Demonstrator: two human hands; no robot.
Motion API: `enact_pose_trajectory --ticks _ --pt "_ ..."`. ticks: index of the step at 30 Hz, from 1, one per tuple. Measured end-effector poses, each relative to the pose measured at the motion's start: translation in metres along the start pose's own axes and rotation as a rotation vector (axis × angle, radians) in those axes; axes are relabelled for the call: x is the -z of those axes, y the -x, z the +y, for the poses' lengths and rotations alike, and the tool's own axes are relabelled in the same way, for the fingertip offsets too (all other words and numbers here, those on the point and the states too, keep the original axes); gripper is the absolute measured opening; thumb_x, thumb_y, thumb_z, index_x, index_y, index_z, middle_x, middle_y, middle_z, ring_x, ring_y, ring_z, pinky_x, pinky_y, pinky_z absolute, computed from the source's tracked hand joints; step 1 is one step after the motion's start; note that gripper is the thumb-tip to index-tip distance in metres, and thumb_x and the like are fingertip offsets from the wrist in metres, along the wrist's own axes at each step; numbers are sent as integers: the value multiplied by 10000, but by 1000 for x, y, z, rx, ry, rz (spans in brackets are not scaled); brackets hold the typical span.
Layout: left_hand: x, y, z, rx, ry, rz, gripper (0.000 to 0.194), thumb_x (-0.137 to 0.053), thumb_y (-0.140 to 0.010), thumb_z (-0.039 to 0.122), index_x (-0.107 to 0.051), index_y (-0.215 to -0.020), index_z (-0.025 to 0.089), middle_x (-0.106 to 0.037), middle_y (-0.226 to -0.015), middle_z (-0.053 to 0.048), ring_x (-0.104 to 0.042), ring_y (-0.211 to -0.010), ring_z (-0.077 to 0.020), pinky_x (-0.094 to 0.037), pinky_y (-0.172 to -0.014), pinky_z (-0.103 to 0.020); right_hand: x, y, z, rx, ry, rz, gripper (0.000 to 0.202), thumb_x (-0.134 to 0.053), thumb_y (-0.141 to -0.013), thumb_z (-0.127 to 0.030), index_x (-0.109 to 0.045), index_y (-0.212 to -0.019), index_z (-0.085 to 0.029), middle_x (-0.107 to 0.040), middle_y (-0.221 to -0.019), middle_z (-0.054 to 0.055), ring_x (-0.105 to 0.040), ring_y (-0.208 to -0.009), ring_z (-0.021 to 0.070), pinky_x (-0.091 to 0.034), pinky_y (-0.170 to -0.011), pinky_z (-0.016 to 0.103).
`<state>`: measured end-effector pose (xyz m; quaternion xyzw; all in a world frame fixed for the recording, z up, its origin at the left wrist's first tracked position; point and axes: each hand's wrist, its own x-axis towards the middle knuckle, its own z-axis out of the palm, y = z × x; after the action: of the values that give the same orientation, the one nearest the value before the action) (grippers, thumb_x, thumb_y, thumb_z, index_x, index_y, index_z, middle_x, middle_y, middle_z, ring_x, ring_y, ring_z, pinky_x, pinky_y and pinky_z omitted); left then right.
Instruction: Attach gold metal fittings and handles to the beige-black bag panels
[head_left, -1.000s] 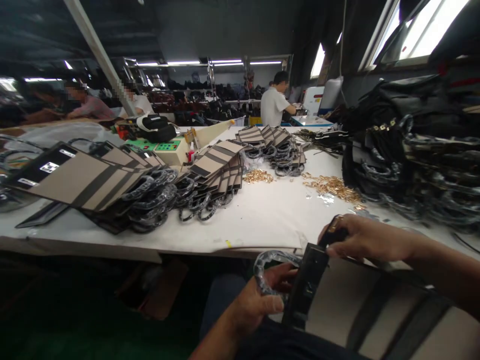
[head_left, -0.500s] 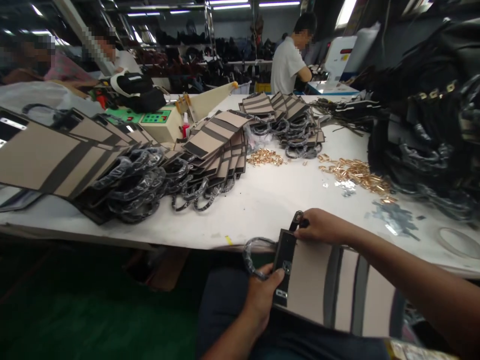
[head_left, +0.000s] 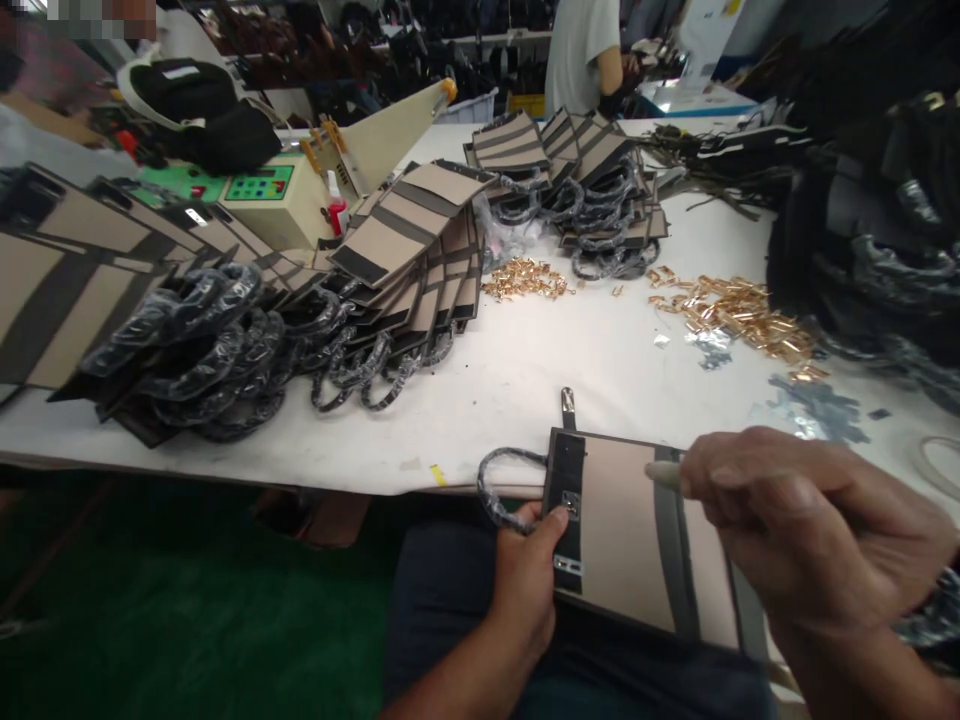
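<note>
My left hand (head_left: 529, 560) grips the black edge of a beige panel (head_left: 619, 520) with dark stripes, its thumb beside a small metal plate (head_left: 570, 504). The panel lies over my lap against the table edge. A plastic-wrapped handle loop (head_left: 491, 485) sticks out on its left, and a short black strap with a metal end (head_left: 568, 405) points up from its top corner. Above the panel's right part, my right hand (head_left: 795, 520) is closed on a pale, pointed tool (head_left: 664, 474), most of which its fingers hide.
Striped panels with wrapped handles (head_left: 420, 230) are stacked on the white table (head_left: 517, 370). Gold metal pieces (head_left: 742, 315) and thin grey plates (head_left: 817, 408) lie at the right, near black bags (head_left: 855, 220). A machine (head_left: 277, 200) and a person (head_left: 583, 60) are farther back.
My right hand has left the strap at the panel's top corner, moved right and now holds the pale tool. The strap stands free. The view has tilted down; my left hand keeps its grip.
</note>
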<state>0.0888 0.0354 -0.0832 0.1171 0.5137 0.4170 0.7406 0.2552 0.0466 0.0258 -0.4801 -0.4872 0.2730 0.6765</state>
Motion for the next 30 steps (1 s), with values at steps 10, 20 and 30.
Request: enact_pose_trajectory --ticks 10,20,30 --pt "-7 0 1 14 22 39 394 -922 -647 393 -735 -879 134 -752 -761 -63 -715 -709 -222 -537 -722 -320 -32 12 58 -232 -374 109 305 -668 -961 -367 -597 -697 -230 -369 -523 -83 -367 -386 101 -381 -433 270" --pt "-4 2 3 -66 18 -6 316 -898 -682 353 -743 -838 126 -746 -784 -61 -666 -715 -193 -506 -705 -296 -50 31 49 -112 25 -307 353 -667 -1015 -336 -618 -686 -218 -592 -626 5 -543 -580 163 -429 -577 322" --pt "3 1 -5 -91 97 -58 348 -891 -646 372 -718 -826 129 -741 -757 -59 -664 -675 -191 -492 -656 -290 -80 21 38 -147 159 -301 494 -698 -982 -470 -521 -591 -226 -534 -554 -14 -475 -516 137 -387 -513 285"
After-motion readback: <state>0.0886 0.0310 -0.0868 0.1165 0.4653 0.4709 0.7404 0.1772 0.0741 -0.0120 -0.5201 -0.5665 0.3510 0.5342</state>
